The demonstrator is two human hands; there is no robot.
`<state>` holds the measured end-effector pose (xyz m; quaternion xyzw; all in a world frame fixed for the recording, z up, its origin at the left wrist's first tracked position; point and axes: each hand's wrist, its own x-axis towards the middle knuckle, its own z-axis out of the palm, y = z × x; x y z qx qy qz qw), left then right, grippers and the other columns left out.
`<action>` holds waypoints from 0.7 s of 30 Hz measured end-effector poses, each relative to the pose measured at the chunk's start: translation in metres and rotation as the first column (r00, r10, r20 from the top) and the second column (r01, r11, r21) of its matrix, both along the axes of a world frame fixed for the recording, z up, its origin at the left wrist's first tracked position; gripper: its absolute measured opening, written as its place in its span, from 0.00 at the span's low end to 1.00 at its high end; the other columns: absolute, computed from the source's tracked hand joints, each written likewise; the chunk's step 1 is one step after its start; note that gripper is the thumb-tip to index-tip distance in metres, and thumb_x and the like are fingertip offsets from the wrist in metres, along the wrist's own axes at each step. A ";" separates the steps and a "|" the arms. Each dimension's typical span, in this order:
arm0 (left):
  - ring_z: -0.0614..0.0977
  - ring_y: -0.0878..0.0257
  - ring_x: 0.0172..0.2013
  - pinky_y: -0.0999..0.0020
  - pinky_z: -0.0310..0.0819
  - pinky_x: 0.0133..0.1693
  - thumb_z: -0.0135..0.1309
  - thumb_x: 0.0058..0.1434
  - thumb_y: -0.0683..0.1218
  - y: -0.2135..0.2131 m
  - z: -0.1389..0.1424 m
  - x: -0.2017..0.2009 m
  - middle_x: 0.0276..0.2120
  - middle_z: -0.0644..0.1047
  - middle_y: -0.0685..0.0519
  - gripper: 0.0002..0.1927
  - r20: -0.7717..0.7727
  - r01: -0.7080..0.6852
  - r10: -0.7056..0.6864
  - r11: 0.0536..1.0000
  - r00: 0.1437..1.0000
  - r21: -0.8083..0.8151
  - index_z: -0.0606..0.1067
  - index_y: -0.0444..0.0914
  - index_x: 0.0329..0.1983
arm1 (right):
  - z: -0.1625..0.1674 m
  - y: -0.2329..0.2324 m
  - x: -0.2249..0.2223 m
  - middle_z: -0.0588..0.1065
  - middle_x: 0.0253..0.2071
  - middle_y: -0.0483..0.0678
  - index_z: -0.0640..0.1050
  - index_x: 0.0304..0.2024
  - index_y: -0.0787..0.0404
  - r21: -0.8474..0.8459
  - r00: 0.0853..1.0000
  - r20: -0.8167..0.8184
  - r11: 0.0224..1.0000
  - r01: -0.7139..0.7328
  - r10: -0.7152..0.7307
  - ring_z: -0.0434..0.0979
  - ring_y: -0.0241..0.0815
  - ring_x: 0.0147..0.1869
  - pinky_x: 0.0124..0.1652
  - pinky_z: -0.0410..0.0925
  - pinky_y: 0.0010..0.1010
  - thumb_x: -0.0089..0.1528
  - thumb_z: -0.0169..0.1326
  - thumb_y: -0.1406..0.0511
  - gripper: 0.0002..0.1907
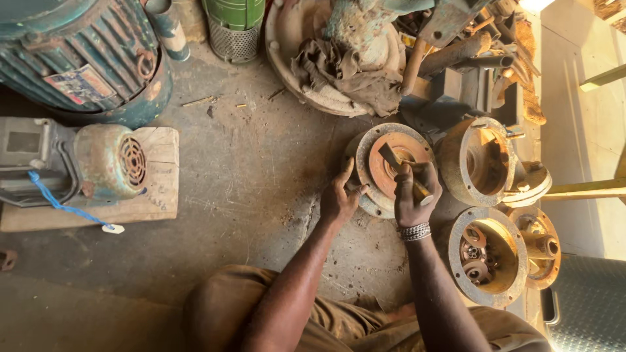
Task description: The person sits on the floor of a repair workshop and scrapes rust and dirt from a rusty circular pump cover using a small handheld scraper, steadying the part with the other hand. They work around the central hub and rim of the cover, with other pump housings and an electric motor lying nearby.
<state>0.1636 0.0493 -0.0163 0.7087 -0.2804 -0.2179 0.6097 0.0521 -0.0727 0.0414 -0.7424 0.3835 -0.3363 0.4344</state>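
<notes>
A round rusty pump cover plate (381, 140) lies tilted on the concrete floor in front of me. My left hand (339, 199) grips its near left rim and steadies it. My right hand (414, 192) is closed around a flat metal scraper (396, 160) whose blade rests on the plate's orange-brown inner disc. A beaded bracelet sits on my right wrist. My knees in brown trousers fill the bottom of the view.
Two rusty pump housings (479, 160) (489, 254) stand to the right. A motor on a wooden board (107, 163) sits at left, a large teal motor (85, 52) behind it. A big casing with rags (339, 58) and scrap metal crowd the back.
</notes>
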 end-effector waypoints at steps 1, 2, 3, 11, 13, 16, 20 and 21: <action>0.77 0.47 0.61 0.56 0.74 0.59 0.62 0.59 0.53 0.000 0.000 0.000 0.63 0.74 0.41 0.43 -0.123 0.028 -0.020 0.998 0.992 0.064 0.59 0.43 0.76 | 0.002 0.002 0.001 0.79 0.37 0.60 0.75 0.52 0.71 -0.264 0.995 -0.080 0.962 -0.071 0.052 0.79 0.57 0.38 0.42 0.70 0.43 0.69 0.56 0.60 0.19; 0.78 0.50 0.60 0.58 0.76 0.58 0.60 0.58 0.54 0.000 -0.001 0.000 0.64 0.74 0.44 0.44 -0.246 0.076 -0.045 0.990 0.968 0.121 0.58 0.45 0.77 | 0.003 0.005 0.002 0.79 0.40 0.62 0.75 0.53 0.71 -0.503 0.982 -0.173 0.851 -0.150 0.071 0.79 0.58 0.43 0.46 0.71 0.43 0.67 0.58 0.61 0.20; 0.80 0.52 0.59 0.59 0.79 0.57 0.58 0.57 0.55 0.000 -0.002 -0.001 0.64 0.73 0.46 0.45 -0.368 0.136 -0.066 0.976 0.928 0.168 0.57 0.47 0.78 | 0.005 0.007 0.003 0.79 0.42 0.64 0.75 0.55 0.70 -0.696 0.960 -0.274 0.676 -0.242 0.061 0.80 0.60 0.48 0.49 0.72 0.43 0.65 0.60 0.61 0.22; 0.67 0.47 0.69 0.58 0.63 0.66 0.70 0.45 0.58 -0.001 -0.015 -0.004 0.71 0.63 0.39 0.62 0.043 0.088 -0.091 0.994 0.995 0.069 0.50 0.37 0.78 | 0.031 0.012 0.020 0.79 0.34 0.53 0.77 0.39 0.66 -0.324 0.970 -0.163 0.918 -0.227 0.182 0.81 0.47 0.38 0.39 0.72 0.36 0.66 0.55 0.64 0.09; 0.67 0.47 0.70 0.59 0.63 0.67 0.70 0.45 0.58 -0.002 -0.016 -0.006 0.71 0.63 0.38 0.62 0.107 0.062 -0.064 0.998 0.992 0.030 0.51 0.36 0.78 | 0.040 0.013 0.020 0.78 0.33 0.53 0.77 0.38 0.66 -0.353 0.960 -0.179 0.897 -0.267 0.215 0.80 0.46 0.39 0.41 0.71 0.36 0.67 0.55 0.66 0.08; 0.67 0.45 0.69 0.59 0.62 0.67 0.71 0.45 0.57 -0.001 -0.017 -0.009 0.71 0.62 0.37 0.62 0.145 0.036 -0.042 0.999 0.988 0.041 0.50 0.35 0.77 | 0.047 0.014 0.017 0.78 0.32 0.50 0.78 0.38 0.65 -0.352 0.981 -0.147 0.920 -0.172 0.127 0.79 0.44 0.36 0.38 0.71 0.35 0.69 0.55 0.65 0.09; 0.68 0.47 0.69 0.59 0.65 0.65 0.70 0.46 0.57 0.000 -0.014 -0.009 0.70 0.64 0.38 0.61 0.125 0.049 -0.054 0.998 0.991 0.038 0.50 0.36 0.78 | 0.040 0.008 0.017 0.79 0.35 0.54 0.78 0.40 0.65 -0.492 0.945 -0.268 0.817 -0.300 0.185 0.80 0.47 0.39 0.39 0.71 0.37 0.66 0.56 0.63 0.09; 0.69 0.46 0.69 0.58 0.66 0.65 0.70 0.46 0.57 0.000 -0.014 -0.009 0.70 0.65 0.38 0.61 0.140 0.037 -0.038 0.999 0.989 0.010 0.51 0.36 0.78 | 0.036 0.006 0.017 0.79 0.35 0.55 0.79 0.39 0.64 -0.527 0.929 -0.315 0.777 -0.343 0.197 0.80 0.49 0.40 0.40 0.71 0.38 0.65 0.58 0.63 0.10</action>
